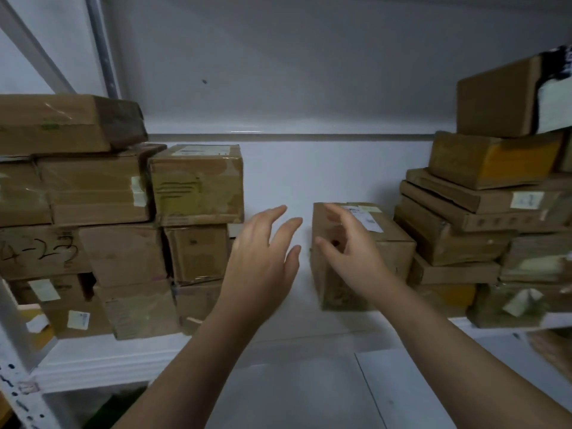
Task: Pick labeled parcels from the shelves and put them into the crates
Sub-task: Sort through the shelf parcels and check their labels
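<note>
A: Parcel, a labelled cardboard box, stands alone on the white shelf between the left stack and the right stack of boxes.
B: And my hands?
A: Both splayed, gripping nothing. Your right hand is in front of its near corner, touching or not I cannot tell; your left hand is just beside it.

Shelf: we see a white shelf board.
Left: we find a stack of cardboard boxes, its bottom row resting on the board.
Middle: a labelled box stands alone.
Right: we see a pile of flatter boxes, just beside it.
</note>
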A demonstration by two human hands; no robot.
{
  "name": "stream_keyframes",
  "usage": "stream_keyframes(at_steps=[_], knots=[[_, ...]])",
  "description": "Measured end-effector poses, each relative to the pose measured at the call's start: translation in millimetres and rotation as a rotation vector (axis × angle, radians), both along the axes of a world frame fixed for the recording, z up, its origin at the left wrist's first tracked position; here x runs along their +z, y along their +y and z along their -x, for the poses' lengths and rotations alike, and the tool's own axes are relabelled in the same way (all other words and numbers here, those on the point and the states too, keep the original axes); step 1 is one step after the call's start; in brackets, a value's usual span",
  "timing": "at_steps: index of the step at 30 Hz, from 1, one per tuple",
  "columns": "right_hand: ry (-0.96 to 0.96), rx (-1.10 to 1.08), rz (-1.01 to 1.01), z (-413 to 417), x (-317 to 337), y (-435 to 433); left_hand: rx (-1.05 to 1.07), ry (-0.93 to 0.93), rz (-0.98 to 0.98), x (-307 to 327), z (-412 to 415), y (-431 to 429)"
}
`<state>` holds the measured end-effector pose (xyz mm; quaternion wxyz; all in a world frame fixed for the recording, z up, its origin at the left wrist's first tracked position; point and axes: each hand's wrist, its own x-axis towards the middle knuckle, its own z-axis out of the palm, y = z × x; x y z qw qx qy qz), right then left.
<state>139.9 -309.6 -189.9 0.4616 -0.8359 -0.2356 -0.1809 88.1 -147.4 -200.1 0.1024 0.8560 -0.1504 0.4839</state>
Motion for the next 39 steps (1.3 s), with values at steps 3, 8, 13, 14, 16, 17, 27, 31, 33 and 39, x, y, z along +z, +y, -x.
stream_keyframes(at_steps=[3,8,13,14,16,17,27,31,33,39], knots=[[-0.078,-0.179,0.176,-5.5,-11.9,-41.9,-0.036,0.113,0.009,-17.6,-19.1,-26.4],[-0.063,-0.334,0.485,-11.9,-22.3,-82.6,-0.018,0.451,0.011,-19.8,-68.4,-71.4],[-0.044,-0.312,0.622,-12.3,-34.5,-90.2,0.023,0.71,0.166,-21.6,-89.8,-84.9],[-0.051,-0.302,0.608,-10.3,-36.9,-91.3,0.007,0.709,0.22,-25.0,-86.2,-85.4],[-0.09,-0.273,0.551,-5.7,-41.8,-93.1,-0.004,0.663,0.287,-30.7,-74.7,-86.5],[-0.118,-0.257,0.498,-3.2,-44.6,-93.7,0.0,0.633,0.312,-32.9,-68.6,-86.6],[-0.007,-0.112,-0.044,20.2,-37.5,-89.2,-0.099,0.372,0.833,-74.6,8.0,-82.3],[0.033,-0.116,-0.036,29.5,-52.4,-83.8,-0.122,0.284,1.143,-77.8,28.3,-82.5],[0.055,-0.085,-0.127,36.7,-59.5,-82.0,-0.163,0.328,1.27,-77.0,35.9,-84.4],[0.132,0.017,-0.339,62.4,-75.7,-82.0,-0.193,0.568,1.23,-80.3,51.8,-71.8]])
